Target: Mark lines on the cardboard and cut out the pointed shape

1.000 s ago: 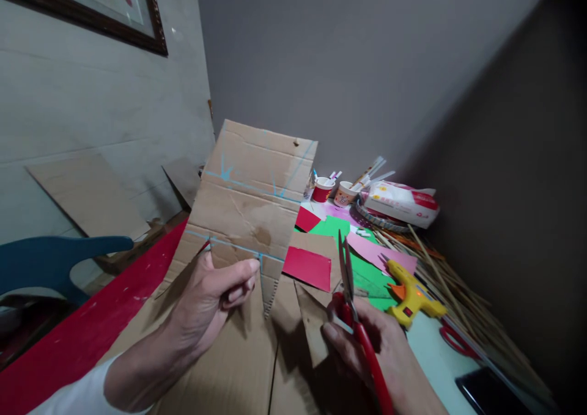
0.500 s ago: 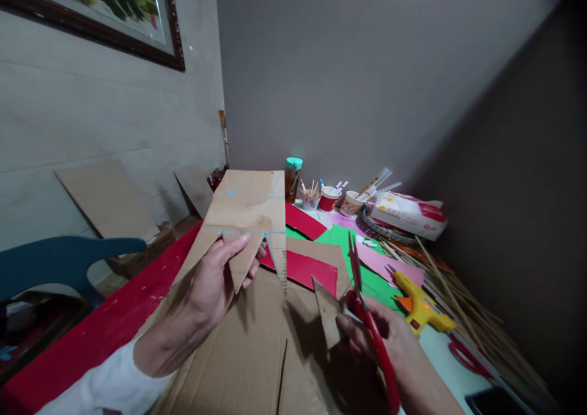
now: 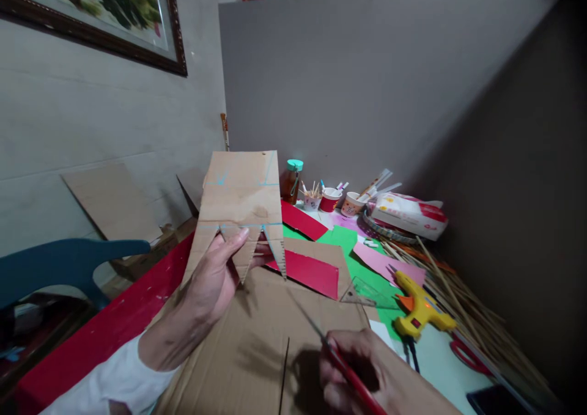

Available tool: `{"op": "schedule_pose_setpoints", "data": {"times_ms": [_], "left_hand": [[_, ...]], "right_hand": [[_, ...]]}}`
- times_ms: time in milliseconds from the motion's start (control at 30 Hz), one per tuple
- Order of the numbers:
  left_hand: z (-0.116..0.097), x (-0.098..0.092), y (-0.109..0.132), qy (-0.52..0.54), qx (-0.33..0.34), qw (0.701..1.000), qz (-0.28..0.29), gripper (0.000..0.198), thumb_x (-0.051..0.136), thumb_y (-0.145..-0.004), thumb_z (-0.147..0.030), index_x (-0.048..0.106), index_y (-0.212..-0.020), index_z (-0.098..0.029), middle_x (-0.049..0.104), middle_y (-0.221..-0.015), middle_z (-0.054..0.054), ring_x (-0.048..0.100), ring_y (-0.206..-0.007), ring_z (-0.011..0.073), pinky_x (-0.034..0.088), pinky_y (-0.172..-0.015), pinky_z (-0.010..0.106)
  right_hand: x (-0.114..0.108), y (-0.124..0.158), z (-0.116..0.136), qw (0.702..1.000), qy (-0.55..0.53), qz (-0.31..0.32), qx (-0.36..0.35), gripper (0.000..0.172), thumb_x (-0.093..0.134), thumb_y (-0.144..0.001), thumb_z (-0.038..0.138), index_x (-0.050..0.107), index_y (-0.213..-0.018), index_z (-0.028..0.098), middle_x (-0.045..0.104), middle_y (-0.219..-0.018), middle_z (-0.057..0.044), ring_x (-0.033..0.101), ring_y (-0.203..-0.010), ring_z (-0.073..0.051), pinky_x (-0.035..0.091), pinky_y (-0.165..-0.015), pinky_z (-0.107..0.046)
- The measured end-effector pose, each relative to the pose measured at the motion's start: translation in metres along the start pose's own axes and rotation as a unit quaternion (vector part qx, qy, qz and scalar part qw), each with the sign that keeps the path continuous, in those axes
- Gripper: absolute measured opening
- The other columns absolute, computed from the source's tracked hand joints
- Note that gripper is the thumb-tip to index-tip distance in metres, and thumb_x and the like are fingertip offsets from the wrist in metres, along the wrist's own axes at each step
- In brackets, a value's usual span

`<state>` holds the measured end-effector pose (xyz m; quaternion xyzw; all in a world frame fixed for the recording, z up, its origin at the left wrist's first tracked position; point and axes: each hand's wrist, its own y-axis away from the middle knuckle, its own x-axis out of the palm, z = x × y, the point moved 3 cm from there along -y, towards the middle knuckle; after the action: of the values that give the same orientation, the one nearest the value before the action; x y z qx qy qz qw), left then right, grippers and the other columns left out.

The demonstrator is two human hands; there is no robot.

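My left hand (image 3: 208, 283) grips a cardboard piece (image 3: 238, 204) by one of its pointed teeth, thumb in front and fingers behind. Blue lines are drawn across the cardboard, and triangular notches are cut into its lower edge. Lower right, my right hand (image 3: 355, 363) is closed round red-handled scissors (image 3: 342, 361), their blades pointing up and left, apart from the notched piece. Under both hands lies a large brown cardboard sheet (image 3: 257, 329) with a dark slit.
A red strip (image 3: 312, 271), a clear set square (image 3: 367, 294) and a yellow glue gun (image 3: 419, 308) lie to the right. Behind stand a teal-lidded bottle (image 3: 292, 183) and paper cups (image 3: 330, 200). Wooden sticks (image 3: 486, 341) line the right side; a blue chair (image 3: 68, 256) is at left.
The small cut-off cardboard triangle has left my right hand and is out of sight. The scissors have swung to point left. The notched cardboard has risen slightly and shifted left.
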<state>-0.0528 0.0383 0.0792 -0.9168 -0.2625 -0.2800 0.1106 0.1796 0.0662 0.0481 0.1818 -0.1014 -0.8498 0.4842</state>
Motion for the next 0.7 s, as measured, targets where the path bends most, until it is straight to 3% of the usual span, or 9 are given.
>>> {"op": "schedule_pose_setpoints", "data": {"times_ms": [133,300,400,500,700], "left_hand": [[-0.001,0.005,0.003,-0.002,-0.001,1.0,0.01,0.021,0.076,-0.082,-0.02,0.075,-0.101,-0.01,0.081,-0.091,0.009,0.076,-0.073,0.0206,0.067,-0.059,0.029],[-0.001,0.005,0.007,0.005,0.016,1.0,-0.001,0.028,0.084,-0.076,-0.023,0.075,-0.1,-0.014,0.082,-0.096,0.006,0.076,-0.075,0.0197,0.068,-0.056,0.029],[0.003,0.002,0.007,0.008,0.018,1.0,-0.015,0.035,0.087,-0.074,-0.026,0.074,-0.104,-0.015,0.081,-0.103,0.007,0.077,-0.084,0.0213,0.069,-0.064,0.032],[0.006,0.002,0.007,0.008,0.013,1.0,-0.016,0.038,0.089,-0.072,-0.028,0.073,-0.103,-0.016,0.081,-0.105,0.007,0.077,-0.089,0.0222,0.07,-0.07,0.032],[0.007,0.003,0.011,-0.005,-0.023,1.0,0.007,0.042,0.091,-0.071,-0.033,0.073,-0.106,-0.018,0.08,-0.101,0.005,0.075,-0.08,0.0196,0.067,-0.062,0.029]], "right_hand": [[-0.011,-0.007,-0.013,0.998,-0.041,-0.051,-0.001,0.046,0.077,-0.078,0.06,0.053,-0.086,0.022,0.055,-0.072,0.003,0.049,-0.059,-0.011,0.039,-0.053,-0.021],[-0.019,-0.007,-0.013,0.995,-0.061,-0.065,-0.043,0.062,0.066,-0.076,0.082,0.054,-0.081,0.021,0.056,-0.069,0.001,0.05,-0.054,-0.011,0.038,-0.049,-0.022],[-0.023,-0.005,-0.01,0.993,-0.03,-0.084,-0.078,0.063,0.066,-0.075,0.083,0.054,-0.076,0.021,0.05,-0.066,0.003,0.045,-0.055,-0.011,0.036,-0.05,-0.023],[-0.027,-0.006,-0.009,0.989,-0.002,-0.099,-0.106,0.06,0.068,-0.077,0.08,0.06,-0.079,0.021,0.054,-0.073,0.0,0.047,-0.062,-0.013,0.037,-0.054,-0.025],[-0.028,-0.011,-0.014,0.982,-0.062,-0.135,-0.114,0.05,0.069,-0.084,0.069,0.063,-0.081,0.019,0.057,-0.068,0.001,0.05,-0.06,-0.013,0.039,-0.056,-0.025]]}}
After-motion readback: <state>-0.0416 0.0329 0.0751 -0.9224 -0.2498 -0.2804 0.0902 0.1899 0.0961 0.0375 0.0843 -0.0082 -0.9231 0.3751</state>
